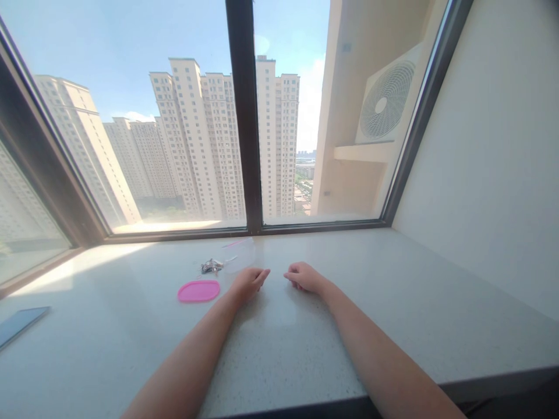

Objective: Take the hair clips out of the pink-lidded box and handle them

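My left hand (251, 281) rests on the pale stone sill (279, 361), fingers drawn together and pointing right. Whatever its fingers may hold is too small to make out. Opposite it, a short gap away, my right hand (304, 277) is curled with thumb and forefinger pinched; nothing nameable shows in it. Left of my left hand lies a pink oval lid (198, 291). Behind the lid sits a small heap of metallic pieces (212, 266), too small to identify. A clear plastic container or bag (241, 256) stands just beyond my left hand.
A flat dark-screened device (23, 324) lies at the far left. Brown-framed windows (244, 116) border the sill at the back, and a white wall (484, 174) rises on the right. The sill's front edge (498, 378) runs along the bottom right.
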`<move>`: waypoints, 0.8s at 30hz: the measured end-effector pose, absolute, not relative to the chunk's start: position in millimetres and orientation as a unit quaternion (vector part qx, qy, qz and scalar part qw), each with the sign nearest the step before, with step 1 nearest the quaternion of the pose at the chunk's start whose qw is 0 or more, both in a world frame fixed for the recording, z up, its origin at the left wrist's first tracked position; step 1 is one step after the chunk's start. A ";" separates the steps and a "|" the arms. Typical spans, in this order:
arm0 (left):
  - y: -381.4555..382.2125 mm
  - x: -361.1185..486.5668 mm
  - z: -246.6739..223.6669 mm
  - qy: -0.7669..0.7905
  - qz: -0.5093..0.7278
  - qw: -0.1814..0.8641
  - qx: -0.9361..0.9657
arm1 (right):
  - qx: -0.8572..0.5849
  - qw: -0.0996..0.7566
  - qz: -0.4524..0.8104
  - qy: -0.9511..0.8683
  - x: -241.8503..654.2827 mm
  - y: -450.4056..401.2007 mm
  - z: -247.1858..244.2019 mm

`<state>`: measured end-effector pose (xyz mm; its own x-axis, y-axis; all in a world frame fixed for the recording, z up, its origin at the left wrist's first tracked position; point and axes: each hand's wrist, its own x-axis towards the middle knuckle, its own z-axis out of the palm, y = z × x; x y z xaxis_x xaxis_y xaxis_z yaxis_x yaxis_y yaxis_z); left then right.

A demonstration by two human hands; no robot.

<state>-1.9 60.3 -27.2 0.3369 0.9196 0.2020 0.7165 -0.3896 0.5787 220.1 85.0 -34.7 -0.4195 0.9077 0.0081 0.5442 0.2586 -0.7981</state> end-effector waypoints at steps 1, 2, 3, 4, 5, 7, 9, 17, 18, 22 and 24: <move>60.0 -1.5 -26.7 0.516 0.256 0.197 0.794 | -0.481 0.243 0.371 -0.757 219.9 84.6 -34.5; 59.6 -1.1 -26.2 0.515 0.257 0.195 0.794 | -0.481 0.242 0.367 -0.758 219.6 84.4 -34.4; 59.2 -0.5 -25.7 0.515 0.257 0.193 0.795 | -0.480 0.242 0.363 -0.761 219.3 84.2 -34.3; 58.7 0.1 -25.2 0.515 0.257 0.190 0.796 | -0.479 0.241 0.359 -0.763 218.8 84.2 -34.3; 58.1 0.7 -24.7 0.514 0.257 0.187 0.797 | -0.478 0.241 0.356 -0.766 218.4 84.3 -34.5; 57.2 1.7 -23.5 0.514 0.255 0.182 0.798 | -0.476 0.241 0.350 -0.770 217.5 85.0 -35.2; 56.7 2.2 -22.3 0.515 0.253 0.179 0.800 | -0.476 0.241 0.346 -0.771 217.0 86.0 -36.1; 61.9 0.7 -22.3 0.516 0.271 0.167 0.795 | -0.475 0.236 0.340 -0.777 218.3 87.9 -38.5; 62.6 0.5 -22.9 0.516 0.272 0.167 0.795 | -0.476 0.235 0.338 -0.777 218.2 88.0 -38.6; 62.9 -1.0 -25.0 0.520 0.272 0.166 0.793 | -0.478 0.230 0.342 -0.776 216.7 88.1 -38.1; 62.0 -2.6 -25.2 0.519 0.268 0.165 0.795 | -0.476 0.229 0.346 -0.775 216.2 88.0 -37.6</move>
<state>-2.6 62.0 -25.2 0.3181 0.9133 0.2543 0.7365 -0.4069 0.5403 216.2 88.0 -37.6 -0.4423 0.8965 0.0252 0.5800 0.3073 -0.7544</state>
